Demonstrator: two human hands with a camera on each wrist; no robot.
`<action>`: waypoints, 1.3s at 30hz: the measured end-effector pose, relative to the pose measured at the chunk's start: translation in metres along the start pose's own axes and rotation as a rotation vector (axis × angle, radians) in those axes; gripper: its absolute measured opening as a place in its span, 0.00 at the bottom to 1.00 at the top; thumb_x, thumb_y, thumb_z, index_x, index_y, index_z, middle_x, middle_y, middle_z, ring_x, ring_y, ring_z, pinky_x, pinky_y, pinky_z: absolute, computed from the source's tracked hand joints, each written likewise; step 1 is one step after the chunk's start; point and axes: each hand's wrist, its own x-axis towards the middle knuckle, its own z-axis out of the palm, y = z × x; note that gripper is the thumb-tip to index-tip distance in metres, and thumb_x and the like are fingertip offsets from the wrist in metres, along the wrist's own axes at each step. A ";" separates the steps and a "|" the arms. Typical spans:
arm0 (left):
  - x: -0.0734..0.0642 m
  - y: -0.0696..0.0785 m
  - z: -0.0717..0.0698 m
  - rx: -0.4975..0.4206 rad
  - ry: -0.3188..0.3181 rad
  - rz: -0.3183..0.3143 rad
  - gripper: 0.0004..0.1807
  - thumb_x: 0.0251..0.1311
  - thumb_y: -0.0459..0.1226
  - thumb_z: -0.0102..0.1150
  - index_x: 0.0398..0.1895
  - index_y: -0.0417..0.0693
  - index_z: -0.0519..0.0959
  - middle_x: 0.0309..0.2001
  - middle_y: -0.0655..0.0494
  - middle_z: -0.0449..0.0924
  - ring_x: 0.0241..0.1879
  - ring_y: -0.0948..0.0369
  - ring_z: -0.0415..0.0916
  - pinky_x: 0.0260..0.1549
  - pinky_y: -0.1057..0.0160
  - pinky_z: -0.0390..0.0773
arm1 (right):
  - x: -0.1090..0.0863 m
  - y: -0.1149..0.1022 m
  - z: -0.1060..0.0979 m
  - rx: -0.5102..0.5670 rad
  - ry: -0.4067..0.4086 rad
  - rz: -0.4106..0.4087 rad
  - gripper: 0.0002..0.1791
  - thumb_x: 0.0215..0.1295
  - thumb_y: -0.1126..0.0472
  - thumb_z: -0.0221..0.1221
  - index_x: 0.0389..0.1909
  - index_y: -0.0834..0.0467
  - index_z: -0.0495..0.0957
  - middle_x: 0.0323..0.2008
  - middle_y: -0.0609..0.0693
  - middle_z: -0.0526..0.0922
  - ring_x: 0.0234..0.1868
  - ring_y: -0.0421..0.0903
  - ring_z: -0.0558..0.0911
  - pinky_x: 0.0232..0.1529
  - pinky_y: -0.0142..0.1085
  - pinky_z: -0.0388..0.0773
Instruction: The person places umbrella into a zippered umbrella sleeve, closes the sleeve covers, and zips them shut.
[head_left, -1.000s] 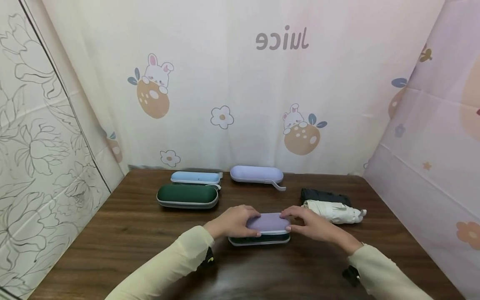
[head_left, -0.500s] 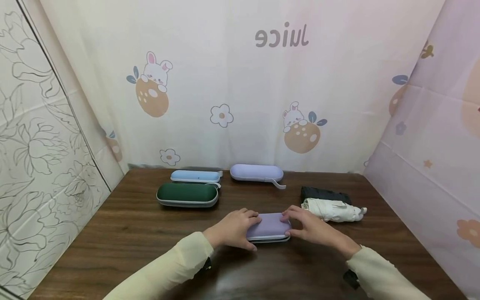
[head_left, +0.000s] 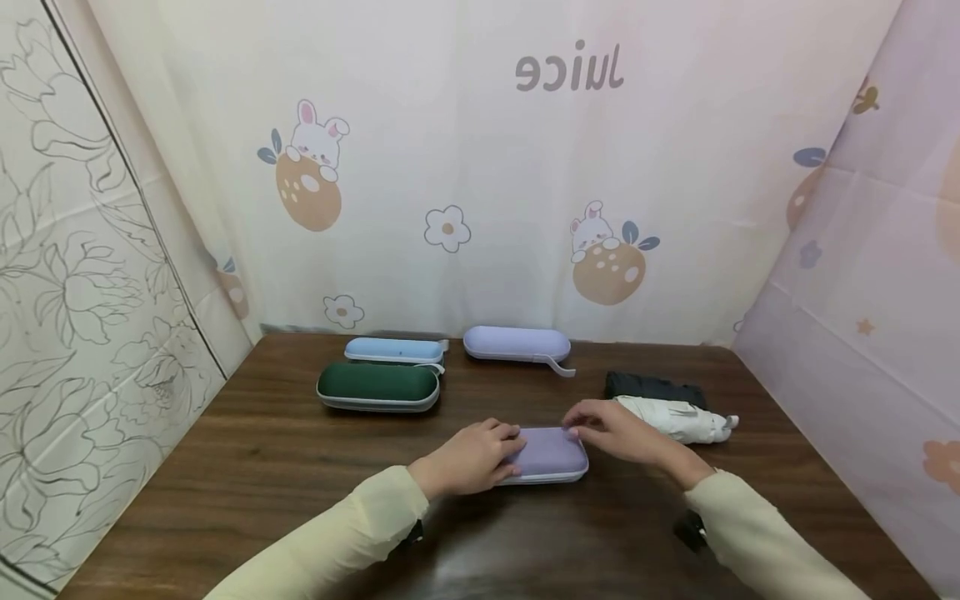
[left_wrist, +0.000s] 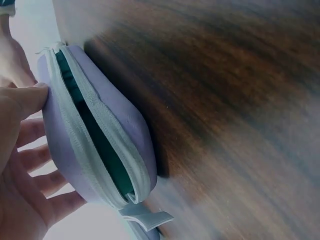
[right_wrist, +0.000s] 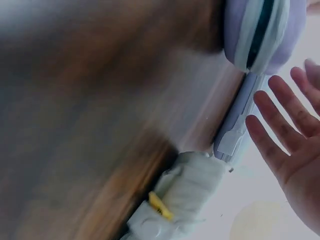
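Observation:
A purple hard zip case (head_left: 547, 455) lies near the middle of the table. Its lid is lowered, but between the pale zip edges a gap remains, with dark green showing inside. My left hand (head_left: 474, 457) holds the case's left part, fingers over the lid and thumb along its front side. At the far right corner is my right hand (head_left: 617, 429), fingers close to the lid in the head view. The right wrist view shows that hand (right_wrist: 295, 135) with fingers spread and nothing in them, beside the case (right_wrist: 287, 30).
Behind stand a green case (head_left: 378, 382), a light blue case (head_left: 393, 349) and a lavender case (head_left: 516, 343) with a strap. To the right lie a folded white umbrella (head_left: 682, 420) and a black folded bundle (head_left: 654, 387). A patterned curtain (head_left: 450, 150) closes off the table's back.
The purple lid has come down from standing partly open at the front. My left thumb has moved back onto the case's front side, and my right hand has lifted away from its right end.

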 end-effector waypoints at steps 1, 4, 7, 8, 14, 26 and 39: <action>0.000 0.000 0.000 0.002 0.004 0.001 0.24 0.67 0.49 0.53 0.60 0.46 0.76 0.59 0.49 0.74 0.55 0.56 0.72 0.56 0.61 0.69 | 0.005 0.001 -0.001 0.001 -0.005 0.015 0.09 0.68 0.65 0.56 0.45 0.63 0.80 0.42 0.52 0.82 0.42 0.44 0.80 0.42 0.40 0.78; -0.001 0.000 0.001 0.001 0.012 -0.003 0.24 0.67 0.49 0.53 0.60 0.47 0.76 0.59 0.49 0.74 0.55 0.57 0.72 0.56 0.61 0.69 | 0.021 0.005 -0.002 -0.006 -0.053 0.034 0.10 0.66 0.71 0.54 0.46 0.66 0.79 0.42 0.55 0.82 0.44 0.47 0.81 0.43 0.40 0.78; -0.001 0.000 0.002 0.006 0.022 -0.002 0.24 0.66 0.49 0.54 0.60 0.47 0.76 0.59 0.50 0.74 0.55 0.57 0.72 0.56 0.61 0.69 | 0.035 0.007 -0.001 0.002 -0.119 0.051 0.14 0.63 0.77 0.51 0.47 0.67 0.79 0.43 0.55 0.82 0.45 0.50 0.81 0.44 0.40 0.77; -0.001 0.000 0.003 0.005 0.026 -0.001 0.24 0.66 0.49 0.54 0.60 0.47 0.76 0.59 0.50 0.74 0.55 0.57 0.72 0.56 0.62 0.69 | 0.038 0.008 0.000 0.011 -0.142 0.051 0.15 0.62 0.78 0.50 0.47 0.68 0.79 0.43 0.56 0.83 0.46 0.51 0.81 0.44 0.41 0.77; 0.000 0.003 0.005 0.009 0.031 0.012 0.23 0.66 0.49 0.54 0.59 0.47 0.77 0.59 0.50 0.74 0.55 0.58 0.72 0.56 0.62 0.68 | 0.051 0.013 0.004 0.106 -0.281 0.109 0.21 0.59 0.82 0.45 0.47 0.68 0.80 0.43 0.55 0.83 0.45 0.48 0.81 0.45 0.40 0.77; -0.002 0.000 0.004 -0.030 0.032 -0.008 0.24 0.66 0.49 0.54 0.60 0.47 0.76 0.59 0.50 0.73 0.56 0.58 0.71 0.56 0.62 0.68 | 0.061 0.012 0.003 0.158 -0.384 0.226 0.25 0.55 0.83 0.44 0.44 0.63 0.83 0.41 0.49 0.83 0.40 0.43 0.78 0.42 0.40 0.75; -0.004 -0.001 0.006 -0.044 0.044 -0.017 0.24 0.67 0.49 0.53 0.61 0.48 0.75 0.60 0.50 0.73 0.57 0.58 0.71 0.57 0.61 0.68 | 0.050 0.025 -0.008 0.090 -0.437 0.215 0.24 0.49 0.83 0.48 0.40 0.62 0.84 0.34 0.45 0.83 0.33 0.39 0.76 0.37 0.35 0.76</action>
